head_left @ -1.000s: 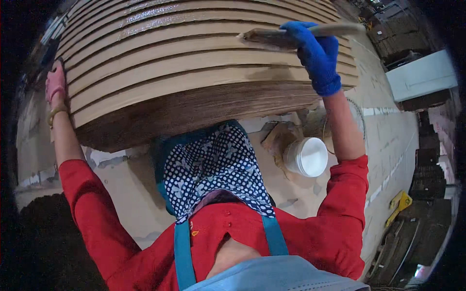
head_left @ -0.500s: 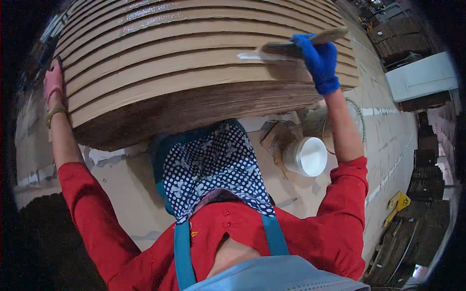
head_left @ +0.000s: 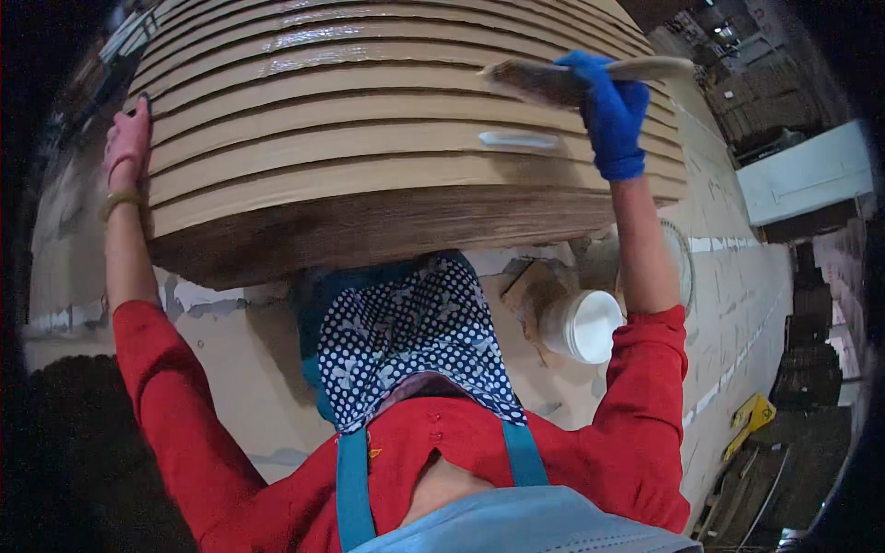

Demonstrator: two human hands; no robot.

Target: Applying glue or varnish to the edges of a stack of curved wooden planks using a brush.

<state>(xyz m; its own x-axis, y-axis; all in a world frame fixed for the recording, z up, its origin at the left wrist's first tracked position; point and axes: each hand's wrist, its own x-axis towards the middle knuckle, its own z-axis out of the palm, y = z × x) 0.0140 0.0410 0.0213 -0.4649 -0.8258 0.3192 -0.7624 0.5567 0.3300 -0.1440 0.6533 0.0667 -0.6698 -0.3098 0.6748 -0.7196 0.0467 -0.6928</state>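
Note:
A large stack of brown cardboard sheets (head_left: 369, 170), fanned out so that their edges form stepped strips, lies in front of me. My right hand (head_left: 613, 115), in a blue glove, is closed round a wide brush (head_left: 544, 81) with a wooden handle, held above the strips with its bristle end to the left. Below the brush, a white wet streak (head_left: 518, 139) lies on one of the nearer strips. In a pink glove, my left hand (head_left: 129, 143) grips the left edge of the stack; part of its fingers is hidden.
A white bucket (head_left: 583, 326) stands on the floor at right of my apron (head_left: 406, 323), beside a brown cardboard scrap (head_left: 535, 295). Farther right are a white box-like block (head_left: 807, 175), a yellow tool (head_left: 751, 422) and dark stacks of sheets (head_left: 811, 378). Shiny wet patches (head_left: 313, 51) show on the far strips.
The brush has lifted and moved away from the near strip, leaving the white streak behind. My left hand still holds the left edge; the view has shifted slightly.

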